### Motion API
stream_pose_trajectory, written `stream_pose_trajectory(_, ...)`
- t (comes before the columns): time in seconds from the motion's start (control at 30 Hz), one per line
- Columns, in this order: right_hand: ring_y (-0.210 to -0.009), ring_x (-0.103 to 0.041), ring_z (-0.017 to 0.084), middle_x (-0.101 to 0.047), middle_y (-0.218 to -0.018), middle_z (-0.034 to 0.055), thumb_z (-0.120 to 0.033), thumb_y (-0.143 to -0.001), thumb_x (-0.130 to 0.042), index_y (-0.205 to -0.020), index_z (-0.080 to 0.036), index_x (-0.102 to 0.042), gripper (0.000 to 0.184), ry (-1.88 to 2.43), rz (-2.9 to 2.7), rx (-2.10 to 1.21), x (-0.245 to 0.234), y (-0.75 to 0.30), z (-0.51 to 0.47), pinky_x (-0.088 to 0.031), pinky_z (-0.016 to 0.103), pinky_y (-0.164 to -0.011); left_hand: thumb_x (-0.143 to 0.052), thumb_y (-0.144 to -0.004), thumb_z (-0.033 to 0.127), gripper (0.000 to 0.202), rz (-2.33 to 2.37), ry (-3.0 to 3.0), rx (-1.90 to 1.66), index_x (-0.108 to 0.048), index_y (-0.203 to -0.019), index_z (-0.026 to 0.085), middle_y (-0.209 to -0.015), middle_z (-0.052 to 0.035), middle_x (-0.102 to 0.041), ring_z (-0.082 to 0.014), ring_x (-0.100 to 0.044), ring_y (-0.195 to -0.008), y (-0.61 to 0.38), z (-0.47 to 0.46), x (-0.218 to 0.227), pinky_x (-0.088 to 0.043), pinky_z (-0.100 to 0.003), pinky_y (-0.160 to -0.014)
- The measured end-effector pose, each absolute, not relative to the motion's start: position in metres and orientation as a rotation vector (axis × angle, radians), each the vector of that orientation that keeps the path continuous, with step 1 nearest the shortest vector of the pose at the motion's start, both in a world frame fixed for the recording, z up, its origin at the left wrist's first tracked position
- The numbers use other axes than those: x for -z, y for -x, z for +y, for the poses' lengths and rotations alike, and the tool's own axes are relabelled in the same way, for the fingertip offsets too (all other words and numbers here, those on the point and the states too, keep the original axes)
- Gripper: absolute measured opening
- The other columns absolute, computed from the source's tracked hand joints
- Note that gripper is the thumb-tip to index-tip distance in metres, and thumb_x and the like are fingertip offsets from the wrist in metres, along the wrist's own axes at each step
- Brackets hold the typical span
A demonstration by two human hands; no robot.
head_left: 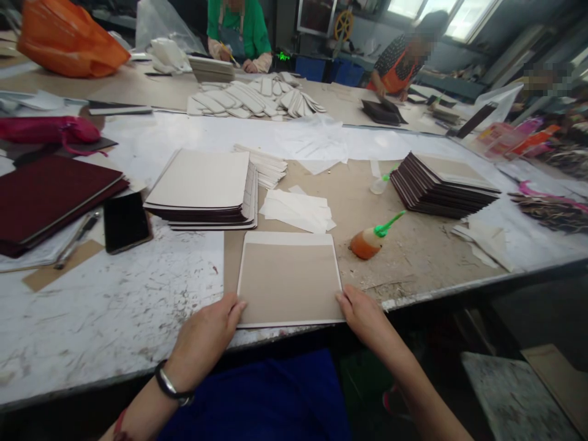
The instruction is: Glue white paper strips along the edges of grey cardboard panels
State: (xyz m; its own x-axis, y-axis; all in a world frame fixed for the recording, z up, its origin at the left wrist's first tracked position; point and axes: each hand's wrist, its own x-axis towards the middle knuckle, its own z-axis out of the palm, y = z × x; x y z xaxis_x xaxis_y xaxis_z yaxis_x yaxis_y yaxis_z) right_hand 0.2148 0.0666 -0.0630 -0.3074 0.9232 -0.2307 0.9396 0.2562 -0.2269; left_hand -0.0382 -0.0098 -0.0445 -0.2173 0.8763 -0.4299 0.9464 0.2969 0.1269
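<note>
A flat panel (290,282), beige with a white border, lies at the table's front edge. Its left side is pinched by my left hand (209,327), thumb on top. My right hand (362,312) grips the right side in the same way. Just beyond the panel are loose white strips (298,209). To their left stands a stack of white-faced panels (202,180) with dark layers below. A squeeze bottle (367,242) with orange-brown contents and a green nozzle leans to the right of the panel.
Dark-edged panels (441,184) are stacked at right, near a small clear bottle (379,184). A phone (126,222), a pen (78,239) and maroon folders (55,196) lie at left. Across the table, a person in green (239,30) and another in an orange apron (399,67) work near piled white pieces (257,97).
</note>
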Motion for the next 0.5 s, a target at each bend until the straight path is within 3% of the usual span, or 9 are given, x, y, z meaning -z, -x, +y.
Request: stream_pose_trajectory(0.5,-0.059,-0.051,0.018,-0.054,-0.063,0.0037,-0.026,-0.082,-0.035,-0.063,-0.022,-0.041,0.02,-1.781,2.651,0.55,0.075,-0.225,0.069,-0.038,0.027,-0.058,-0.03,-0.091,0.034,0.026,2.162,-1.634,0.205,-0.052,-0.083,0.022,-0.079,-0.0043,-0.067,-0.0191,-0.063,-0.076,0.04,-0.011,0.047,-0.037,-0.026,-0.061)
